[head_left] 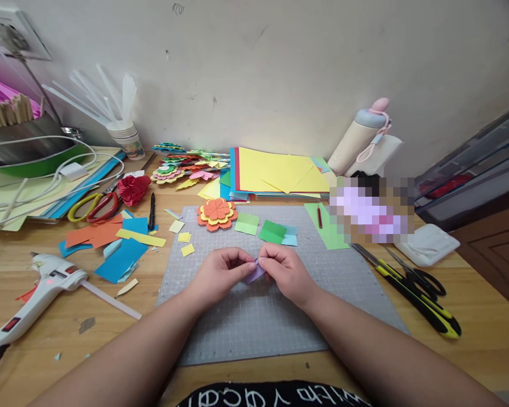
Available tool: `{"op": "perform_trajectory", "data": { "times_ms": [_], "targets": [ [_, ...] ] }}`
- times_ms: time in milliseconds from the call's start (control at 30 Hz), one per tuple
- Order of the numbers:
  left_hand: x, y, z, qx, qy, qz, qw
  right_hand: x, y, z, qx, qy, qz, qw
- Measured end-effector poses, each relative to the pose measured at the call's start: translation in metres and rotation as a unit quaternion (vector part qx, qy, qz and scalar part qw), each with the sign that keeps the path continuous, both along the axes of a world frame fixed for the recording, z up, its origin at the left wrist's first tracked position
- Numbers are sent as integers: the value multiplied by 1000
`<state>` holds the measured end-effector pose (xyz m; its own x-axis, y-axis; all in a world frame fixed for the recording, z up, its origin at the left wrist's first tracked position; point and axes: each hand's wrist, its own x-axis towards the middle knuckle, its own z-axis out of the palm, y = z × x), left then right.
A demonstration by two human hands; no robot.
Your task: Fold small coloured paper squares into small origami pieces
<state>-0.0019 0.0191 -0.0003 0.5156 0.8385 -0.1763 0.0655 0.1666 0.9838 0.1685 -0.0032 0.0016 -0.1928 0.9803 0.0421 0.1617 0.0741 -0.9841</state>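
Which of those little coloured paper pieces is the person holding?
The purple piece, pinched by the left hand and right hand. The light green piece, dark green piece and pale blue piece lie unheld on the grey mat.

Below the grip on the purple paper [255, 275], a black garment [275, 391] carries white lettering [314, 395], cut off by the frame; the part to the right of the grip seems to read "with", the rest is uncertain. Left of the grip, marks on the glue gun [46, 285] and, farther off, print on the paper cup [132, 149] are too small to read, as is the mark on the bottle [353, 144] beyond the grip, to the right.
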Motion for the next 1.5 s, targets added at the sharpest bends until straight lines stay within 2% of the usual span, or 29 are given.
{"op": "perform_trajectory", "data": {
  "times_ms": [467, 733, 867, 1167, 1500],
  "targets": [
    [-1, 0, 3, 9, 23, -30, 999, 2, 2, -1, -6, -4, 20, 1000],
    [-2, -4, 7, 95, 74, -10, 993, 2, 2, -1, -50, 23, 37, 998],
    [-3, -5, 9, 117, 81, -8, 990, 1, 1, 2, -48, 22, 45, 998],
    [-4, -5, 7, 61, 47, -15, 997, 1, -1, 2, 10, -13, 46, 999],
    [-3, -3, 8, -1, -11, -21, 1000, 0, -2, 4, 42, -11, 50, 998]
  ]
}}
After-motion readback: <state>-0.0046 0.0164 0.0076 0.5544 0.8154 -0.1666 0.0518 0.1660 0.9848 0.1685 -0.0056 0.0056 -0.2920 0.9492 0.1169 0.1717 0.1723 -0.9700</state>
